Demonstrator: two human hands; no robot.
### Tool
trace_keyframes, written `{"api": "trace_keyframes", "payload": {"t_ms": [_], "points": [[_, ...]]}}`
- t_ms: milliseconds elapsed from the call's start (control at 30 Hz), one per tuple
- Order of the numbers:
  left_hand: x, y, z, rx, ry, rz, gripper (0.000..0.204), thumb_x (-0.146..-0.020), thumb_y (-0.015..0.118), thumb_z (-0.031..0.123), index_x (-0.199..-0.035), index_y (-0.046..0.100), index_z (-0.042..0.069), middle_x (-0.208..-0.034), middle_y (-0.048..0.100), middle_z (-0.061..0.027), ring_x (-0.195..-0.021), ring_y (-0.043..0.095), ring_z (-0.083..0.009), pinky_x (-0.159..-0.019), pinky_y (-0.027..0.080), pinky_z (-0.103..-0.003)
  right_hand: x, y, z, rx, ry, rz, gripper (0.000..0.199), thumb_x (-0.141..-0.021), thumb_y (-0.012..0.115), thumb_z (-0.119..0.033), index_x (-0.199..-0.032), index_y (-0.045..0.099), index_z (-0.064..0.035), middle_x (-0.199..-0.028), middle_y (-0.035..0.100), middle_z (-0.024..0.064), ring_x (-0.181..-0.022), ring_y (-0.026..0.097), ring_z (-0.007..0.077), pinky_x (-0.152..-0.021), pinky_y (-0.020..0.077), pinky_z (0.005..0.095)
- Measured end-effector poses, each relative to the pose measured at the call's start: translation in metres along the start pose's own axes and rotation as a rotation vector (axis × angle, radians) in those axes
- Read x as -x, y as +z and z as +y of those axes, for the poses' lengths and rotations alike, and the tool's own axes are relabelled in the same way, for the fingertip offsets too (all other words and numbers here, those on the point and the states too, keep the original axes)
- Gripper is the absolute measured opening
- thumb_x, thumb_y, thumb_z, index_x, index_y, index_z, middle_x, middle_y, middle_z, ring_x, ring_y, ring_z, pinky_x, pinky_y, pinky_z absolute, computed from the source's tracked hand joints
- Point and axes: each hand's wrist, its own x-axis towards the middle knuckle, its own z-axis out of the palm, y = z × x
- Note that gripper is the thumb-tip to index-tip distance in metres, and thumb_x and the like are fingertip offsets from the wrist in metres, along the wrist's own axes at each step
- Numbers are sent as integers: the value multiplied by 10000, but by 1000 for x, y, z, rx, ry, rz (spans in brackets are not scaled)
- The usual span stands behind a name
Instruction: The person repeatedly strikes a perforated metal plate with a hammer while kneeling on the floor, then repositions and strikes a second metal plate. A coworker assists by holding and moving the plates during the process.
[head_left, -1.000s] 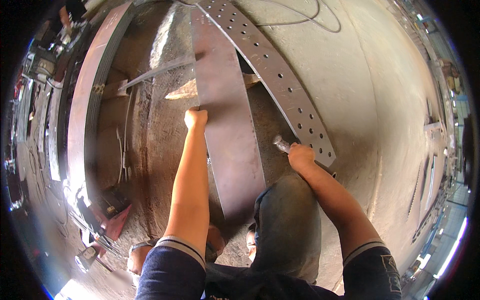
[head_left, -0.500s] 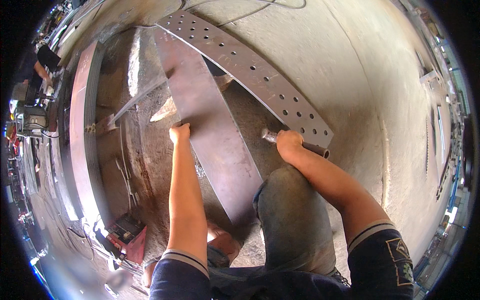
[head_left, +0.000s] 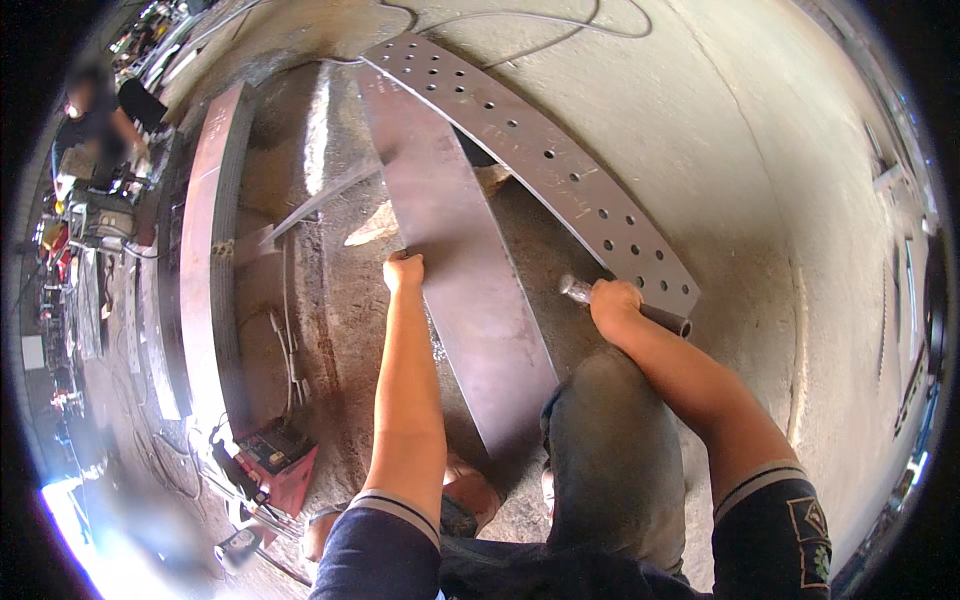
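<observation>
A long plain steel plate (head_left: 465,240) slants across the middle of the view, its near end beside my bent knee. My left hand (head_left: 404,271) is closed on its left edge, about halfway along. In my right hand (head_left: 614,303) is a short metal pipe (head_left: 666,319), gripped around its middle. One end is bright and worn, and the other looks hollow. It lies just in front of my knee, close to the near end of a steel plate with drilled holes (head_left: 590,195). The far ends of the two plates meet or overlap.
Long steel bars (head_left: 208,270) are stacked on the left. A red machine (head_left: 283,465) sits at the lower left, with cables around it. A pale concrete surface (head_left: 740,170) extends to the right. Another person (head_left: 100,130) is at the far left among equipment.
The whole scene has shifted rightward in the view, bringing more of the other person in. Both hands keep their grips, and the plates keep their places relative to each other.
</observation>
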Motion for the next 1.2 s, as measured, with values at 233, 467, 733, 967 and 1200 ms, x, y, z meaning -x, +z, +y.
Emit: {"api": "trace_keyframes", "payload": {"t_ms": [233, 467, 733, 967, 1200], "points": [[18, -5, 9, 65, 5, 15, 480, -720, 791, 214, -1158, 728, 30, -979, 760, -146, -934, 727, -268, -860, 553, -368, 9, 1, 2, 89, -28, 42, 288, -948, 555, -146, -1193, 637, -18, -1111, 738, 149, -986, 739, 295, -710, 616, 438], [24, -9, 13, 31, 46, 30, 443, -737, 768, 223, -1136, 737, 32, -1041, 752, -172, -989, 722, -295, -887, 550, -384, 3, 12, 6, 46, 5, 89, 280, -937, 576, -154, -1177, 644, -26, -1068, 746, 144, -958, 743, 307, -718, 611, 434], [13, -2, 7, 53, 0, -8, 479, -739, 796, 241, -1167, 722, 39, -1005, 757, -148, -947, 726, -245, -848, 559, -357, -6, 22, 11, -29, -8, 61, 326, -928, 613, -172, -1219, 624, -25, -1117, 733, 154, -993, 734, 317, -711, 610, 502], [23, -7, 12, 96, 3, 13, 439, -782, 782, 183, -1188, 703, 35, -1079, 737, -153, -986, 711, -270, -877, 556, -375, -3, 23, 11, -15, 2, 94, 293, -932, 587, -157, -1190, 632, -25, -1099, 735, 157, -984, 735, 315, -726, 607, 490], [9, -4, -1, 15, 55, -46, 470, -814, 775, 195, -1242, 675, 28, -1131, 722, -161, -1031, 701, -285, -906, 545, -388, 0, 20, 8, -77, 55, 46, 348, -919, 627, -158, -1246, 623, -40, -1177, 710, 157, -1051, 711, 328, -754, 599, 540]]}}
